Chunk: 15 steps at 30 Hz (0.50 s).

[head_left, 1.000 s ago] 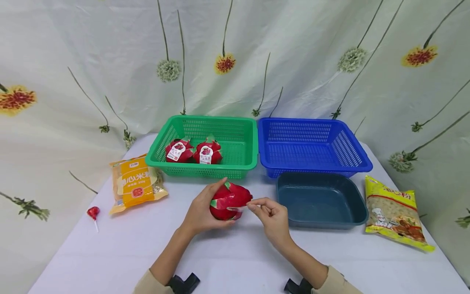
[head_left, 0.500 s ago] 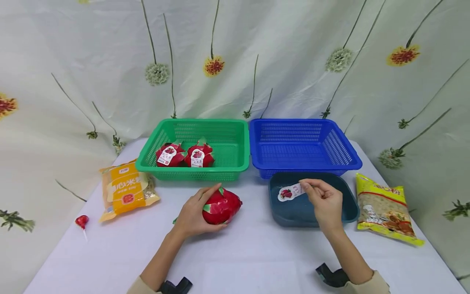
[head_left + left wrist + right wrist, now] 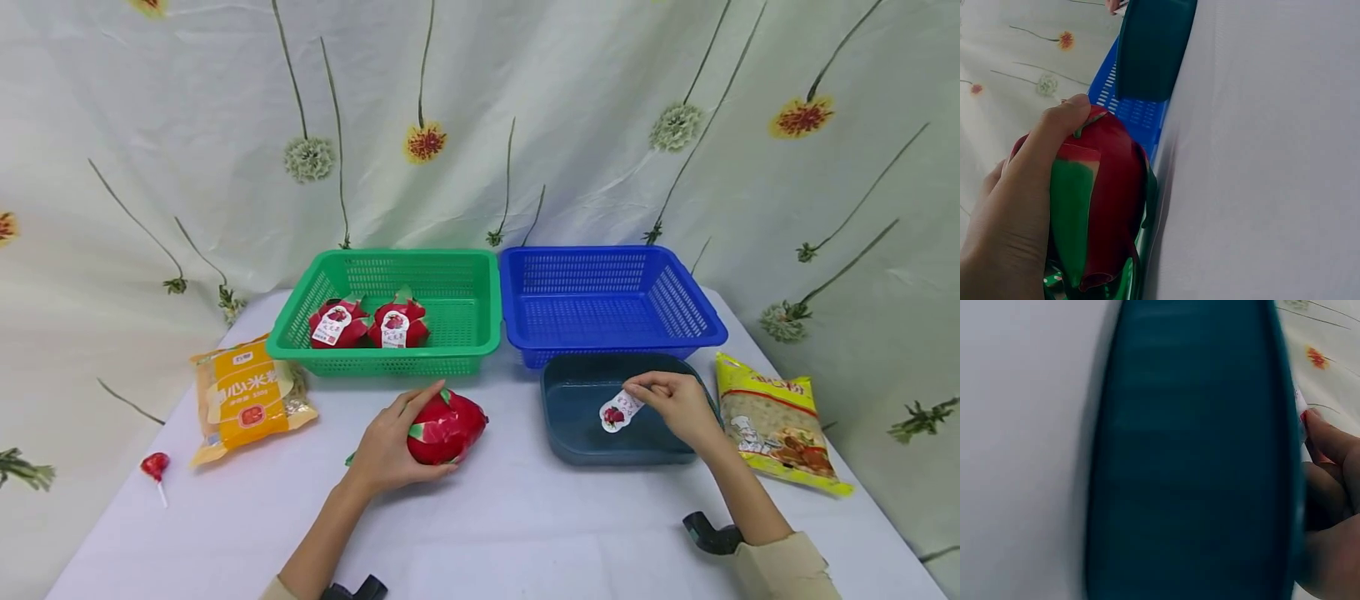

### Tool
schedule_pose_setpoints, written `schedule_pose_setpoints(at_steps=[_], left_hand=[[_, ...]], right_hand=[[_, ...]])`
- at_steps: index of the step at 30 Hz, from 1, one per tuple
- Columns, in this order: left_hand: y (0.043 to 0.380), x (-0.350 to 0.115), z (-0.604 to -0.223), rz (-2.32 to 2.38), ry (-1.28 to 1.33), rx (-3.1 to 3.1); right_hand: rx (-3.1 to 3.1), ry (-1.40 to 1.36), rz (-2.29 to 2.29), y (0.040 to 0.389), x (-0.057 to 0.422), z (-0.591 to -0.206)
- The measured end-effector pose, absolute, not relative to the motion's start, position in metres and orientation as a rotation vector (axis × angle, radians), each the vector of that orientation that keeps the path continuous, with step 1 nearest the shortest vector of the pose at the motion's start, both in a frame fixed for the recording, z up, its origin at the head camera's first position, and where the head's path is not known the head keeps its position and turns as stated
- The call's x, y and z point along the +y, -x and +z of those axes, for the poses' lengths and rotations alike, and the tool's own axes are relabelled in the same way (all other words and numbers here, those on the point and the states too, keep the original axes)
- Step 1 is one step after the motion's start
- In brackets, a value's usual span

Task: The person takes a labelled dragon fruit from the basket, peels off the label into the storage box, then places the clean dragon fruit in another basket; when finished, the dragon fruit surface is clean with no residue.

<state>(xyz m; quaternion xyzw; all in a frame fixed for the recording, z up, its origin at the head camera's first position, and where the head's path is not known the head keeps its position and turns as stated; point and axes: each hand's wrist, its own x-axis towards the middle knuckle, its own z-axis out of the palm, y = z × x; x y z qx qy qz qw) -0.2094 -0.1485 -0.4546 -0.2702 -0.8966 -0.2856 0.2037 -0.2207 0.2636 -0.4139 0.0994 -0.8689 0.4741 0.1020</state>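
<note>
My left hand grips a red dragon fruit with green scale tips, low over the white table in front of the green basket. In the left wrist view the thumb lies along the side of the dragon fruit. Between thumb and fingertips, my right hand pinches a white sticker label printed with a dragon fruit picture. That label hangs over the dark teal tub. In the right wrist view the tub's wall hides part of the hand.
A green basket holds two labelled dragon fruits. Beside it stands a blue basket, behind the tub. An orange-and-clear food bag and a red lollipop lie left; a yellow food bag lies right.
The right hand has pulled the label off the dragon fruit and carried it right, over the teal tub. My left hand keeps its grip on the fruit. The head view has shifted slightly.
</note>
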Motion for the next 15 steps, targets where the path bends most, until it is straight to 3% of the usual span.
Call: schedule_pose_setpoints(at_steps=[15], left_hand=[[0.209, -0.149, -0.454, -0.816, 0.75, -2.529]], right_hand=[[-2.776, -0.513, 1.031, 0.25, 0.25, -0.432]])
